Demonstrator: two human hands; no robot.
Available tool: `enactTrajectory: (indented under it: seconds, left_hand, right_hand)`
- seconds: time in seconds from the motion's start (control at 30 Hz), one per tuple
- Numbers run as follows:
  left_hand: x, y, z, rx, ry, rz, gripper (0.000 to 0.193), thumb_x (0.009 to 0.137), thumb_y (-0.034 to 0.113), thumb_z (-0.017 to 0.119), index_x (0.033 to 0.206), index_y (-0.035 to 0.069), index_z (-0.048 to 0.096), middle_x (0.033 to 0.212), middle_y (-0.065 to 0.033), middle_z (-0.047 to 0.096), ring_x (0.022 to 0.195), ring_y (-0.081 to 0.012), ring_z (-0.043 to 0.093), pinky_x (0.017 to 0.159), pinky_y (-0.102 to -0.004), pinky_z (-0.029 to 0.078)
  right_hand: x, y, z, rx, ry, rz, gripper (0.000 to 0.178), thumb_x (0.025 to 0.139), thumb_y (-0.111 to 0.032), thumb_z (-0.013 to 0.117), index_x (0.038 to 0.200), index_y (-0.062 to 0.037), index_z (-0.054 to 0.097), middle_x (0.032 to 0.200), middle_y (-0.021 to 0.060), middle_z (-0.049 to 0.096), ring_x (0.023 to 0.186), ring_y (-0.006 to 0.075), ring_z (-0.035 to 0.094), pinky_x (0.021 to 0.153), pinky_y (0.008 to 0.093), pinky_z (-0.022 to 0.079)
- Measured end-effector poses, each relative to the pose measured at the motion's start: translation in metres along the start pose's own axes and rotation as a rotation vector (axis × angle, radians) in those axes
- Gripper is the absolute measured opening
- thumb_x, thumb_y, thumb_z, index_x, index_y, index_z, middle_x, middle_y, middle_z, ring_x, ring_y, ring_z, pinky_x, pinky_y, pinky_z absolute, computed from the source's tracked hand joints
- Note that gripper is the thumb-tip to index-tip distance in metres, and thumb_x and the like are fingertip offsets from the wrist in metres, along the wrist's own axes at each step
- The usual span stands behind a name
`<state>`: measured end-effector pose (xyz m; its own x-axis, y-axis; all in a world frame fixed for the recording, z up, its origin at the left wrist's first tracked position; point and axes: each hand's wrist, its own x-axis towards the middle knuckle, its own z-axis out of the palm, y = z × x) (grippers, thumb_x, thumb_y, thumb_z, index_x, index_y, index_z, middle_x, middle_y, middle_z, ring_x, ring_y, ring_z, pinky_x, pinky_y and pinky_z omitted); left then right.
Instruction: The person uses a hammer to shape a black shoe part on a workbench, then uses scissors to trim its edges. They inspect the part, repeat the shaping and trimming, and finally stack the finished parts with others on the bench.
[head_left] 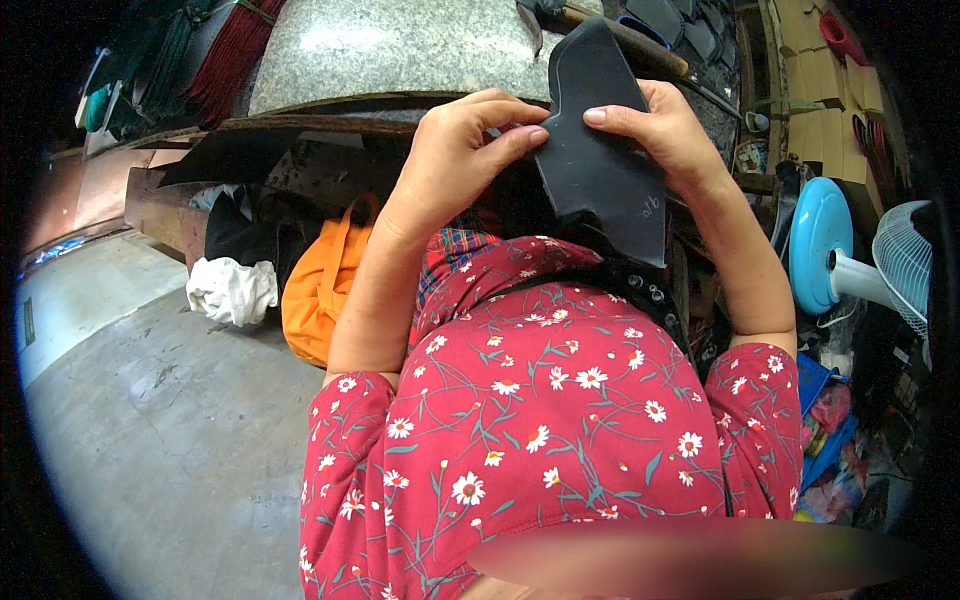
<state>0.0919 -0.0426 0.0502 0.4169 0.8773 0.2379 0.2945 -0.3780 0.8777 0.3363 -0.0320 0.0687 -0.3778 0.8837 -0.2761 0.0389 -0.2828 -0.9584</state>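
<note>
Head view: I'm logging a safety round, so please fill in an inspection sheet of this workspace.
Surface: speckled stone slab, with a wooden-handled tool at its right end.
Work piece: flat black piece with a notched outline, held up in both hands.
Clutter: orange bag and white cloth at left; bundle of red strands by the slab's left end.
Hands: left hand, fingers pinching the piece's left edge; right hand, thumb on its face, other fingers hidden behind.
Cables: nothing seen for certain.
Surroundings: blue-and-white fan and stacked cream pieces at right, grey floor at left.
</note>
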Motion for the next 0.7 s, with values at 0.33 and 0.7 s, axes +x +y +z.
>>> enactTrajectory:
  seconds: [0.33, 0.7]
  left_hand:
    - [-0.007, 0.018, -0.003, 0.016, 0.047, -0.044, 0.024, 0.086, 0.004, 0.072, 0.110, -0.001, 0.072, 0.098, -0.0069, 0.070, 0.090, -0.0144, 0.066, 0.080, -0.0258, 0.051]
    - [-0.009, 0.026, -0.006, 0.103, 0.007, -0.065, 0.017, 0.087, 0.008, 0.071, 0.100, -0.003, 0.073, 0.094, -0.0084, 0.071, 0.086, -0.0148, 0.067, 0.076, -0.0260, 0.051]
  right_hand:
    - [-0.002, -0.001, 0.002, -0.023, 0.018, -0.051, 0.025, 0.085, -0.018, 0.078, 0.100, 0.0001, 0.070, 0.086, 0.0057, 0.072, 0.070, 0.0116, 0.068, 0.064, 0.0254, 0.056]
    - [-0.006, -0.002, 0.006, -0.075, -0.044, -0.101, 0.027, 0.086, -0.019, 0.078, 0.103, 0.0008, 0.070, 0.088, 0.0045, 0.072, 0.074, 0.0105, 0.068, 0.066, 0.0255, 0.056]
